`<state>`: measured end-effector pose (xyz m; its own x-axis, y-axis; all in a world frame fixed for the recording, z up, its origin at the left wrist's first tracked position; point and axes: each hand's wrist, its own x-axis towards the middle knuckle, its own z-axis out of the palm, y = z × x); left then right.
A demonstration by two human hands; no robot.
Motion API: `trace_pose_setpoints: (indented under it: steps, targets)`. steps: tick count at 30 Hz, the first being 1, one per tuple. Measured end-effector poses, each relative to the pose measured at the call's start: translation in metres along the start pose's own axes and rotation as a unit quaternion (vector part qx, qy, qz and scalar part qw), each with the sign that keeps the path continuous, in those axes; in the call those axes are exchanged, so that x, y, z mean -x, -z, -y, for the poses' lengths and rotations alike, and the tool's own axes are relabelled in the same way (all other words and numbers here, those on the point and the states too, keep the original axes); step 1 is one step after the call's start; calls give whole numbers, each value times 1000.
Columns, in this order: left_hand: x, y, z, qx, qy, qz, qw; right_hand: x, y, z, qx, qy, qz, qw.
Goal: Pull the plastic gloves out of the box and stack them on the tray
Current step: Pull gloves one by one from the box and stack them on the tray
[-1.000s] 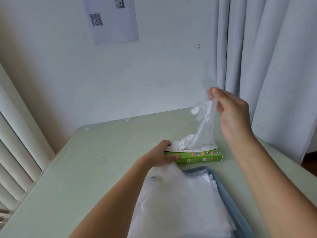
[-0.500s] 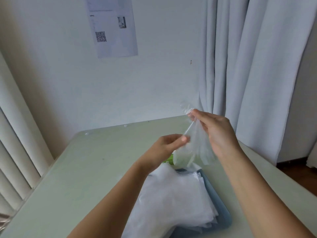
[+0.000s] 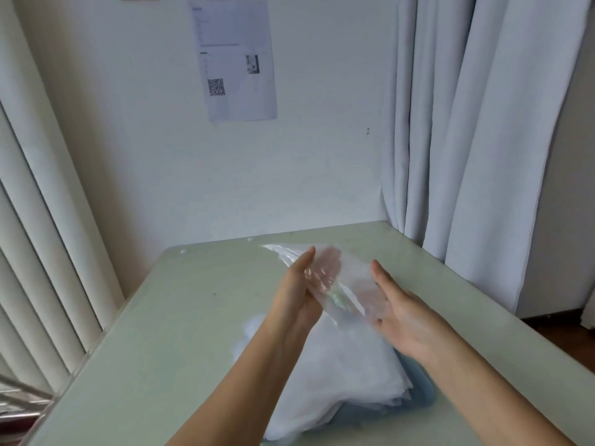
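A clear plastic glove (image 3: 335, 281) lies spread flat between my two hands, held up above the table. My left hand (image 3: 299, 294) is under its left part with straight fingers; the glove drapes over its palm. My right hand (image 3: 402, 320) supports the right part, palm up, fingers straight. Below them a thick stack of clear gloves (image 3: 335, 378) covers the blue tray (image 3: 421, 394), of which only the right rim shows. The green glove box is hidden behind my hands and the glove.
The pale green table (image 3: 180, 323) reaches to the white wall. Grey curtains (image 3: 467, 140) hang at the right, vertical blinds (image 3: 42, 252) at the left. A printed sheet with a QR code (image 3: 235, 59) is on the wall.
The right hand pulled the glove free of the box, the left hand left the box and joined it, and both now hold the glove spread flat on straight fingers. The camera tilted up.
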<state>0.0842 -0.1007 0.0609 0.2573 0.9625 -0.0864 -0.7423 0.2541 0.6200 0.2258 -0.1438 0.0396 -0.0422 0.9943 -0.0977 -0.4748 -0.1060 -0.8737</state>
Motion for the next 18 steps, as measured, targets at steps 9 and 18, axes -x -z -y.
trace_pose_setpoints:
  steps: [9,18]
  targets:
    - [39,35,-37,89,-42,55,994,-4,-15,4,61,-14,96,993]
    - [65,101,-46,-126,158,-4,979,-19,15,13,368,-202,176,891]
